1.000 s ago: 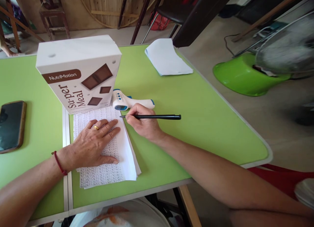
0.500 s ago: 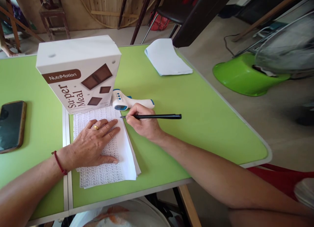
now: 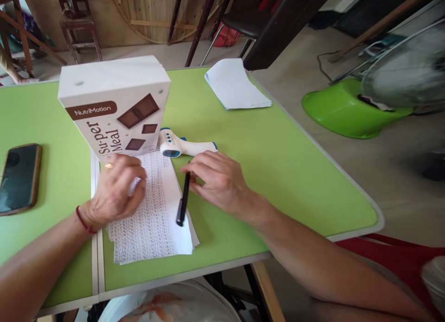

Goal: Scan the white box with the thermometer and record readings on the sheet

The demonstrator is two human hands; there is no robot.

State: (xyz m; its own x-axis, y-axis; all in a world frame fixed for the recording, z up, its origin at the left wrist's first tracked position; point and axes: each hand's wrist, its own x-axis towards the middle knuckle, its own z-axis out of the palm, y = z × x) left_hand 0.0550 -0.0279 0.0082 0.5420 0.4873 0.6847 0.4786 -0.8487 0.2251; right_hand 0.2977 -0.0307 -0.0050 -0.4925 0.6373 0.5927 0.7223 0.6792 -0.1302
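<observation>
My right hand [image 3: 220,180] is shut on a black pen [image 3: 183,199], which hangs capped-end down from the fingertips over the right margin of the written sheets. My left hand [image 3: 118,185] is curled closed above the left part of these sheets, a ring on one finger; nothing shows between its fingertips. Rows of handwriting cover most of the top sheet of paper [image 3: 146,234], and its right strip is blank. Behind the sheets a white NutriMotion box [image 3: 114,78] stands upright. A white and blue infrared thermometer [image 3: 194,148] lies just beyond my right hand.
On the green table [image 3: 295,183], a phone [image 3: 19,178] lies at the left and folded blank paper [image 3: 232,83] at the back. A bright green fan base [image 3: 337,109] is on the floor at right. A person's arm [image 3: 12,72] shows far left.
My left hand has lifted from lying flat on the sheet, drawn left and curled. My right hand has turned the pen from a sideways writing hold to pointing down towards me.
</observation>
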